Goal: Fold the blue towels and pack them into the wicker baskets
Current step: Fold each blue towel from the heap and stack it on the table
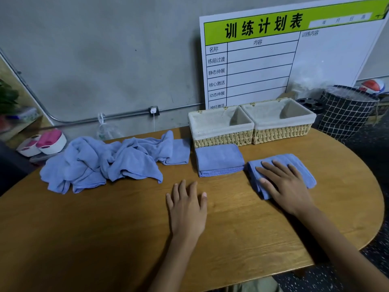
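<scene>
We see the right hand (284, 184) lying flat, fingers straight, on a folded blue towel (299, 167) on the wooden counter (105, 239). The left hand (187, 207) rests open on the bare counter, holding nothing. A second folded towel (219, 160) sits just left of the first, right in front of the left wicker basket (223, 139). The right wicker basket (282, 133) touches its neighbour; both show only their cloth lining. A heap of unfolded blue towels (101, 163) lies on the counter's left side.
</scene>
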